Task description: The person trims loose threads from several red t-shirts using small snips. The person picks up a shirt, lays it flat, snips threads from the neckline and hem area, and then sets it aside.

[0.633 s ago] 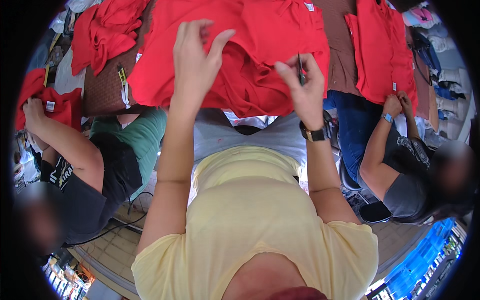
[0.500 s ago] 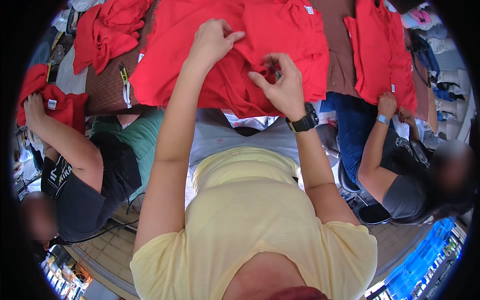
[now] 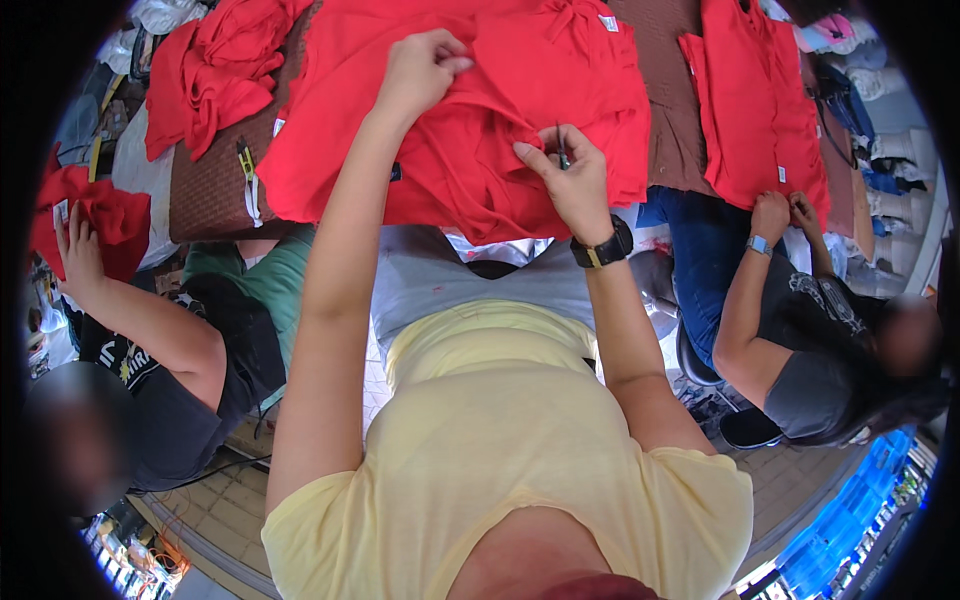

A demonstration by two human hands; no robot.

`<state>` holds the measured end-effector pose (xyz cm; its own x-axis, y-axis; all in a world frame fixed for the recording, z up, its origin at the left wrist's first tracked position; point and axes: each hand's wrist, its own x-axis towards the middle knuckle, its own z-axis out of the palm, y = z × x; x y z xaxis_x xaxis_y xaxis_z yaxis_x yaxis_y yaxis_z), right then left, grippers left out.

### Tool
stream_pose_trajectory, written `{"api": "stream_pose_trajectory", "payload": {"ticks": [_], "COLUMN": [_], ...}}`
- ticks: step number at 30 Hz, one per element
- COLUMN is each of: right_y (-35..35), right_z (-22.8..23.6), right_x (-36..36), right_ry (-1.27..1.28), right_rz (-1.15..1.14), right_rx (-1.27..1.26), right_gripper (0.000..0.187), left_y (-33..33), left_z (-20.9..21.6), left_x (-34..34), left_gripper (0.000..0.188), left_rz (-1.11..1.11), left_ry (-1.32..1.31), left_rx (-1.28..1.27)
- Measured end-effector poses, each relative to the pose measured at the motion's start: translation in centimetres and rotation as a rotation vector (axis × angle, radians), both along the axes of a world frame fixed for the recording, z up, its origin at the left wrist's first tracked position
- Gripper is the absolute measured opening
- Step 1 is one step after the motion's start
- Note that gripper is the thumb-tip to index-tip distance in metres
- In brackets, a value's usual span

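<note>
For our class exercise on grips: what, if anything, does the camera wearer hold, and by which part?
The right hand holds a slim dark tool by its near end. Whether the left hand grips the red cloth cannot be told.

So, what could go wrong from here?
The slim dark tool in the right hand is over the red cloth, so its tip might snag the weave. The left hand, over the same cloth, could get poked if the two meet. The yellow tool by the cloth's left edge might get covered.
</note>
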<state>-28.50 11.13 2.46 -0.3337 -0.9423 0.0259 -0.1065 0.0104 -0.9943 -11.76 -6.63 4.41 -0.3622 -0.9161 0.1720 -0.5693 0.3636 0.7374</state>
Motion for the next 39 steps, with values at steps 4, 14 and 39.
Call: {"api": "stream_pose_trajectory", "payload": {"ticks": [4,14,39], "right_y": [0.5,0.5,0.4], "right_z": [0.1,2.4,3.5], "right_x": [-1.5,-2.0,-0.7], "right_ry": [-0.192,-0.396,0.011], "right_rz": [-0.007,0.023,0.003], "right_rx": [0.137,0.098,-0.151], "right_gripper": [0.023,0.027,0.021], "left_y": [3.8,20.2,11.9], "left_z": [4.1,-6.1,5.6], "left_x": [2.8,4.0,-0.7], "left_gripper": [0.012,0.013,0.028], "left_rz": [0.149,-0.732,-0.189], "left_ry": [0.517,-0.156,0.096], "left_rx": [-0.102,0.862,-0.638]}}
